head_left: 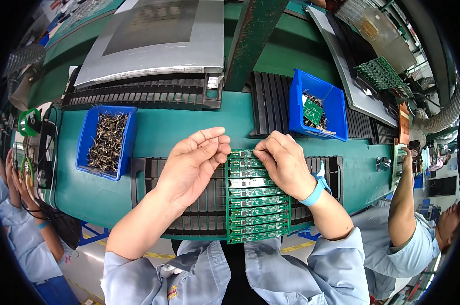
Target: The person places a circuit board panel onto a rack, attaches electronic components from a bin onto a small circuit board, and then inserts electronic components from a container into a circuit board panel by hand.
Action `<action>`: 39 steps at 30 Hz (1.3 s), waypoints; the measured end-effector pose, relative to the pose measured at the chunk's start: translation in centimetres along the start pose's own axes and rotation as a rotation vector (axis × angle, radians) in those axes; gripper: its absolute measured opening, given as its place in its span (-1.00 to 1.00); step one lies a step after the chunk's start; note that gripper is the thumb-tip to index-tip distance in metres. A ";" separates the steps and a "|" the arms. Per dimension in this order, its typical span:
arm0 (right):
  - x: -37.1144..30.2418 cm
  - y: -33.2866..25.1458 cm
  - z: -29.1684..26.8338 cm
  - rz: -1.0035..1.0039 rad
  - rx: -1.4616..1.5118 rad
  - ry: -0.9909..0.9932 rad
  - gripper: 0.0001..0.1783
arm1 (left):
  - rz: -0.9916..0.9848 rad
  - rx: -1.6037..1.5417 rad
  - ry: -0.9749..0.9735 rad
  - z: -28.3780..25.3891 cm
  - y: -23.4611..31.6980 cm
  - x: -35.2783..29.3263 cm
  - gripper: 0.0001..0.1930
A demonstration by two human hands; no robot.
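Observation:
A green circuit board panel [258,203], divided into several narrow strips, lies on a black slotted rack [202,223] in front of me. My right hand [286,162], with a blue band on its wrist, has its thumb and fingertips pinched together over the panel's far right part. What is between those fingertips is hidden. Beside the panel's far left corner is my left hand [191,162], palm turned inward, fingers curled and thumb pressed against them. Anything it holds is too small to make out.
To the left stands a blue bin [82,145] of small leaded components [108,142]. Another blue bin [319,133], at right, holds similar parts and a green board piece [312,112]. Metal-framed sheets [153,61] lie beyond a green post [250,46]. Co-workers' arms [403,203] show at both sides.

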State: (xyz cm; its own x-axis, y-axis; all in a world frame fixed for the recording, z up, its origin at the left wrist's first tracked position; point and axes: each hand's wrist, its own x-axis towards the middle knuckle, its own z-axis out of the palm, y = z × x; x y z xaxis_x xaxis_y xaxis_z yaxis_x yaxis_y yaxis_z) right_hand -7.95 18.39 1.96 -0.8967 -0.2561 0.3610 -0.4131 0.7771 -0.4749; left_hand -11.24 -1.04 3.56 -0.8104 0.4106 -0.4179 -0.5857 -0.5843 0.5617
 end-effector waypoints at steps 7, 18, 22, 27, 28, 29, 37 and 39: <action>-0.1 0.1 -1.0 -0.045 0.038 -0.048 -0.96 | -0.012 0.091 -0.060 -0.1 0.4 -0.3 -0.77; 0.3 -0.1 -1.6 0.173 0.210 -0.123 -0.98 | -0.071 -0.007 -0.331 -2.4 0.4 0.5 -0.78; 0.3 -0.1 -1.4 0.201 0.232 -0.138 -0.98 | -0.016 0.026 -0.218 -1.3 -0.1 0.2 -0.79; 0.2 -0.1 -1.2 0.252 0.269 -0.150 -0.96 | -0.011 0.124 -0.154 -0.5 0.2 -0.2 -0.80; 0.1 -0.1 -1.1 0.248 0.264 -0.141 -0.95 | -0.020 0.151 -0.177 -0.5 0.2 -0.2 -0.80; 0.1 -0.2 -1.0 0.244 0.258 -0.131 -0.95 | -0.028 0.177 -0.201 -0.5 0.2 -0.3 -0.80; 0.1 -0.1 -1.1 0.191 0.191 -0.108 -0.93 | -0.042 0.320 -0.182 -0.6 0.2 -0.2 -0.81; 0.1 -0.2 -1.1 0.204 0.202 -0.112 -0.93 | -0.025 0.307 -0.176 -0.7 -0.1 -0.1 -0.81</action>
State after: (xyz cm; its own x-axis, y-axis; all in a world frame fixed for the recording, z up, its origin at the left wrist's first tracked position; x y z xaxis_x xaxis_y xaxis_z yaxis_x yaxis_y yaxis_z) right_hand -7.82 18.89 2.99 -0.9718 -0.1769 0.1562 -0.2356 0.6919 -0.6824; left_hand -11.11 -1.52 3.01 -0.7702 0.5519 -0.3197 -0.5603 -0.3461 0.7525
